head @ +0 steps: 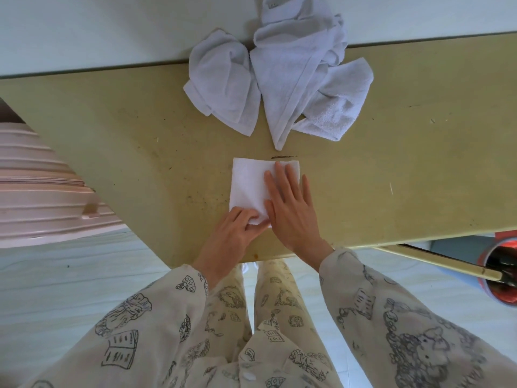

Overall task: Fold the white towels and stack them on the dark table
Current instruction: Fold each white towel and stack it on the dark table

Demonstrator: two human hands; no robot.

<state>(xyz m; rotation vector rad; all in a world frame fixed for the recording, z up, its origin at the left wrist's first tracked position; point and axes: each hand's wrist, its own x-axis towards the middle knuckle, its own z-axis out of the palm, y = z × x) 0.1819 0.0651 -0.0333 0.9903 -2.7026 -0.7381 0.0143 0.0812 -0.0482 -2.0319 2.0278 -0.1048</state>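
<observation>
A small white towel (pixel 247 186), folded into a neat square, lies on the olive-yellow table (pixel 112 130) near its front edge. My right hand (pixel 291 208) rests flat on the towel's right half, fingers straight and spread. My left hand (pixel 233 233) pinches the towel's near bottom edge with curled fingers. Behind it, at the table's far edge, lie crumpled white towels: one bunched at the left (pixel 223 82) and a larger heap (pixel 310 79) reaching up against the wall.
A pink ribbed plastic object (pixel 42 191) stands left of the table. At the right, below the table's edge, a red container (pixel 500 275) holds a long yellowish handle (pixel 436 261). Pale floor lies beneath me.
</observation>
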